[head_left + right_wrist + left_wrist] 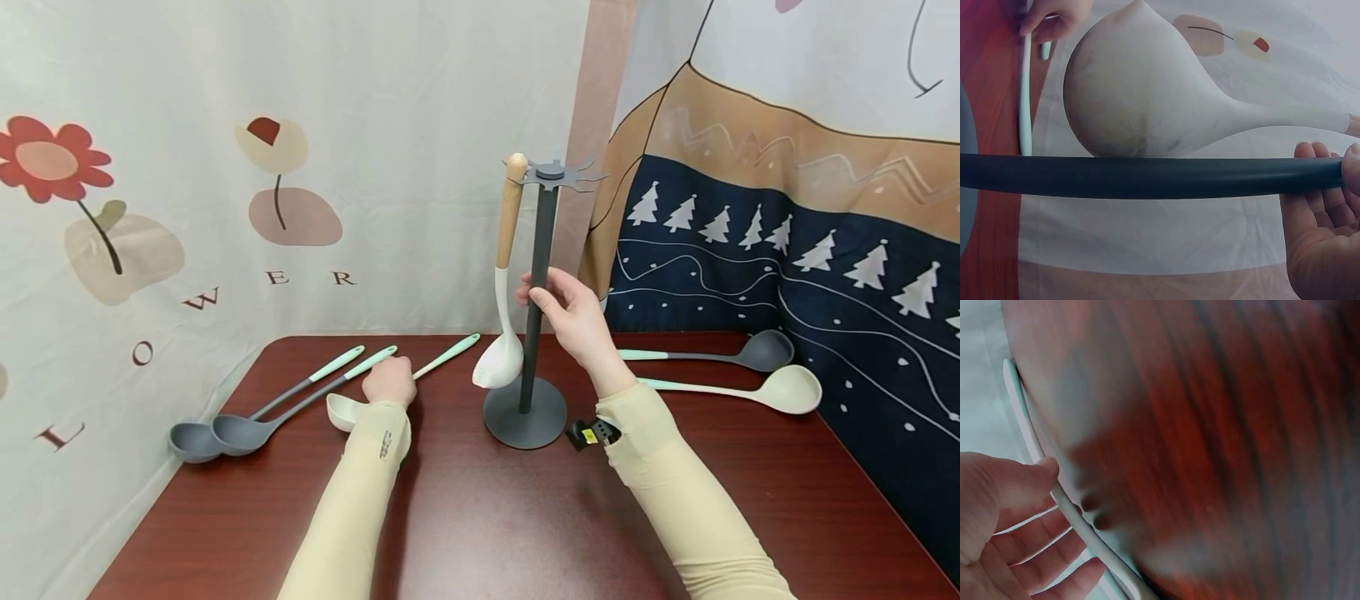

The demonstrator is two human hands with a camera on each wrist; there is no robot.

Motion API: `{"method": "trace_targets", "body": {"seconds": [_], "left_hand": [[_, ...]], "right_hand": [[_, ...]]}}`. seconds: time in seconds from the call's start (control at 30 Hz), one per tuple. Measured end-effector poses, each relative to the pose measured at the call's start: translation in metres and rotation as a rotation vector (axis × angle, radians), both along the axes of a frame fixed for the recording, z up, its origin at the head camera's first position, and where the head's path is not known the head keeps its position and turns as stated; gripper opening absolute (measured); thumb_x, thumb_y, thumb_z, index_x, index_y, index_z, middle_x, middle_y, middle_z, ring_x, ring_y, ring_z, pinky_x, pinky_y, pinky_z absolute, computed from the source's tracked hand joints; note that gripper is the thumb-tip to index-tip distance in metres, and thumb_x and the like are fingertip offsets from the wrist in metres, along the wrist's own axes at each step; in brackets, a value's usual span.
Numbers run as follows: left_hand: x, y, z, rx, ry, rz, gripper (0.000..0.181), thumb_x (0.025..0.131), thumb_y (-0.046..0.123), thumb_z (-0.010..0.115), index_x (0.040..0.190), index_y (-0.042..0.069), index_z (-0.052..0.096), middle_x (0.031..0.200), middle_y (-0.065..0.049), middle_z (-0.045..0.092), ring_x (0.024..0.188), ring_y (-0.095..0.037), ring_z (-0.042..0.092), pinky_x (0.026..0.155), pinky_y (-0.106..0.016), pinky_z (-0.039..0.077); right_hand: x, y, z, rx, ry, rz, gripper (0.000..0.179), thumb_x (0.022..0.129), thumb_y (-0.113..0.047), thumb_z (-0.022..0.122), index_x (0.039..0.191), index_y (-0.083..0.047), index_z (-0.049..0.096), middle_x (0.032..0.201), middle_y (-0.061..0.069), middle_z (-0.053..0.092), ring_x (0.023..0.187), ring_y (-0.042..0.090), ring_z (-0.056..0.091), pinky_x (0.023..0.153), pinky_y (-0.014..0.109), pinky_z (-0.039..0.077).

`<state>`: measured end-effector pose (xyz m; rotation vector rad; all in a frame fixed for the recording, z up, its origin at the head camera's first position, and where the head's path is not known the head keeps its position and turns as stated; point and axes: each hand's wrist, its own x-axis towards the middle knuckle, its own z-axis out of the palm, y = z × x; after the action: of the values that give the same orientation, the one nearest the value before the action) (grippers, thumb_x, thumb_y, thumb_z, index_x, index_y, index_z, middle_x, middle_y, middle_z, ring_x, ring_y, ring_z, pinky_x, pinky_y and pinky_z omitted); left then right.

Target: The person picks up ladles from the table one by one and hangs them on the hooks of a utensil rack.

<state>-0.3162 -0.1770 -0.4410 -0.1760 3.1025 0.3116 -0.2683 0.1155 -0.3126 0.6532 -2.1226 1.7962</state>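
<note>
My left hand (389, 382) pinches the shaft of a white ladle (344, 412) with a mint-green handle, low over the table. In the left wrist view the thumb lies across the ladle's shaft (1090, 537), with the fingers beneath it. My right hand (581, 325) grips the dark grey post of a utensil stand (531, 358), thumb in front and fingertips behind. From the stand's top hooks hangs a white ladle with a wooden handle (509, 221). Its bowl (1129, 87) is close beside the post in the right wrist view.
Two grey ladles (242, 436) with mint-green handles lie overlapping at the left of the table (465, 517). To the right lie a grey ladle (768, 351) and a cream ladle (795, 390), their handle ends behind my right arm. Printed curtains (420, 167) rise behind the table.
</note>
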Motion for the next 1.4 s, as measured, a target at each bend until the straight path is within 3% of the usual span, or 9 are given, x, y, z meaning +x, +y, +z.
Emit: {"method": "trace_targets", "body": {"seconds": [0.37,0.8,1.13,1.4], "left_hand": [[0.0,-0.001,-0.002,0.006,0.004,-0.009,0.014,0.098,0.007,0.057,0.101,0.007,0.07,0.096,-0.018,0.066,0.083,-0.036,0.065,0.064,-0.052,0.054],[0.003,0.004,-0.003,0.018,0.061,-0.038,0.007,0.092,0.007,0.065,0.096,0.009,0.069,0.089,-0.013,0.065,0.076,-0.033,0.064,0.059,-0.05,0.053],[0.009,0.014,0.008,0.131,0.128,-0.051,0.003,0.093,0.011,0.066,0.094,0.008,0.065,0.09,-0.01,0.058,0.079,-0.029,0.06,0.06,-0.046,0.051],[0.015,0.025,0.022,0.306,0.3,-0.049,0.004,0.095,0.012,0.064,0.097,0.009,0.066,0.093,-0.01,0.061,0.084,-0.029,0.061,0.065,-0.047,0.051]], "right_hand": [[-0.001,0.0,0.0,0.001,0.003,-0.001,0.023,0.1,-0.011,0.06,0.121,-0.001,0.063,0.104,0.014,0.071,0.098,0.022,0.069,0.099,0.036,0.049],[0.0,0.0,0.001,0.003,0.006,-0.003,0.023,0.1,-0.011,0.06,0.121,-0.001,0.063,0.104,0.015,0.071,0.098,0.023,0.069,0.099,0.037,0.049],[0.001,-0.001,-0.001,0.007,0.007,-0.008,0.024,0.1,-0.011,0.06,0.121,-0.001,0.063,0.104,0.015,0.071,0.099,0.023,0.069,0.1,0.037,0.048],[0.002,-0.001,0.001,0.003,0.016,-0.01,0.024,0.1,-0.011,0.06,0.12,0.0,0.063,0.104,0.016,0.071,0.098,0.024,0.069,0.101,0.038,0.047]]}}
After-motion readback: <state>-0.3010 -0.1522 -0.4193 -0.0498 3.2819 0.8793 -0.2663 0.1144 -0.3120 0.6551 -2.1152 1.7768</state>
